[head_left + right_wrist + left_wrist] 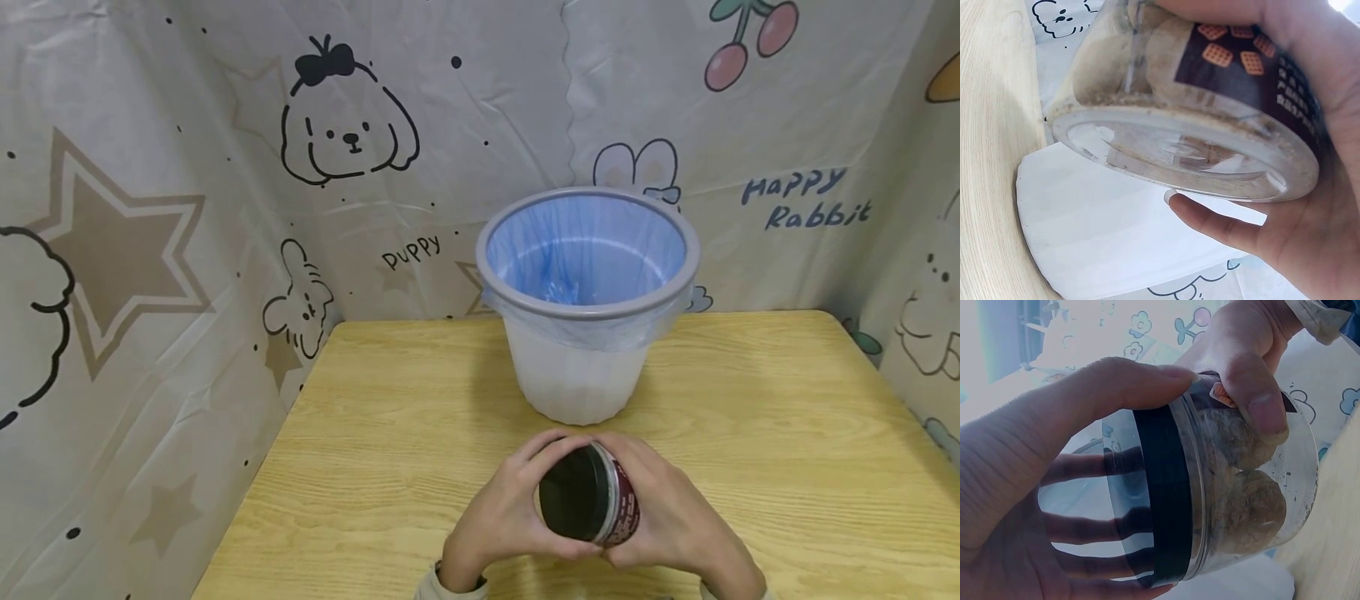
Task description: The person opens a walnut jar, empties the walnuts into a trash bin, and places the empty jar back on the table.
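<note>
A clear plastic jar [627, 510] is tilted over between both hands, close above the table in the head view. My left hand [501, 507] curls round the dark lid [572, 497], thumb on the near side. On the jar's body my right hand [667, 508] has its grip, thumb pressing the wall. Brown round lumps [1252, 512] show through the jar in the left wrist view. The right wrist view shows the jar's see-through base [1169, 153] with crumbs along its edge, and a dark maroon label [1235, 78] printed with small waffle-like biscuits.
Behind the hands stands a white trash bin [577, 383] with a grey rim [577, 310] and a blue plastic liner [600, 250]. Both are on a wood-grain table [375, 467]. A patterned cloth [420, 108] hangs along the back and sides.
</note>
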A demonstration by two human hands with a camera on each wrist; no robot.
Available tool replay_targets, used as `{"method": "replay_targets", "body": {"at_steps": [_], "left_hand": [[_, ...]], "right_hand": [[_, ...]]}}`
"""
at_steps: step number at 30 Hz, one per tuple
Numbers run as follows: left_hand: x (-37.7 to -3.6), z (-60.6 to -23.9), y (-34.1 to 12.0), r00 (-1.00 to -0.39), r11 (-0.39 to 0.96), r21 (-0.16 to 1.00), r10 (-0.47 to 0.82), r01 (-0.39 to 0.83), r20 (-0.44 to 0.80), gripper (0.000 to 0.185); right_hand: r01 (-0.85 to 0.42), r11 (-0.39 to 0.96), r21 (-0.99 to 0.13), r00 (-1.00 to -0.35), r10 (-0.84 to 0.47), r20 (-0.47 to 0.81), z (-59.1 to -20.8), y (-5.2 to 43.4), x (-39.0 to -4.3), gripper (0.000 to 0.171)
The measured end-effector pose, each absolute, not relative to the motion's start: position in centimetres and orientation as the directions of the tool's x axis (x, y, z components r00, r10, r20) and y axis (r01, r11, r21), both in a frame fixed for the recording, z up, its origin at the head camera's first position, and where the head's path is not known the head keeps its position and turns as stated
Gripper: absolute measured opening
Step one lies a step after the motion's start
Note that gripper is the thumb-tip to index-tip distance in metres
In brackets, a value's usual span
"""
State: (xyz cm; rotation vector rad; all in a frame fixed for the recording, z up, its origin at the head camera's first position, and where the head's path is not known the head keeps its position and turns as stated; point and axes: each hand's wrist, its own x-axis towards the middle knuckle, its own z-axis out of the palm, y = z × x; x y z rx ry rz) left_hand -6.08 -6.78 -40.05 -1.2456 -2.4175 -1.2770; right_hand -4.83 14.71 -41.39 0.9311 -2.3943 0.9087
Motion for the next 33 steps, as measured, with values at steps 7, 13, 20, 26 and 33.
{"method": "replay_targets", "body": {"at_steps": [7, 13, 20, 26, 33], "left_hand": [[-5.9, -39.9, -6.9, -0.678, 0.299, 0.656, 0.578, 0.693, 0.454, 0.098], [-5.9, -39.6, -6.7, -0.687, 0.323, 0.643, 0.562, 0.694, 0.460, 0.095], [-5.4, -39.5, -6.2, -0.759, 0.380, 0.679, 0.489, 0.629, 0.430, 0.089], [-5.1, -39.5, -5.8, -0.807, 0.451, 0.674, 0.408, 0.586, 0.428, 0.080], [-5.0, -39.5, -5.5, -0.853, 0.476, 0.711, 0.352, 0.518, 0.385, 0.068]], "right_hand": [[-0.707, 0.571, -0.416, -0.692, -0.441, 0.571, -41.3, 14.5, -4.9, 0.111], [-0.700, 0.575, -0.423, -0.699, -0.434, 0.568, -41.4, 14.5, -4.7, 0.110], [-0.686, 0.590, -0.427, -0.713, -0.427, 0.556, -41.3, 14.5, -4.6, 0.109], [-0.680, 0.591, -0.434, -0.718, -0.419, 0.556, -41.3, 14.4, -4.6, 0.105], [-0.661, 0.598, -0.455, -0.738, -0.406, 0.539, -41.2, 14.4, -4.6, 0.105]]}}
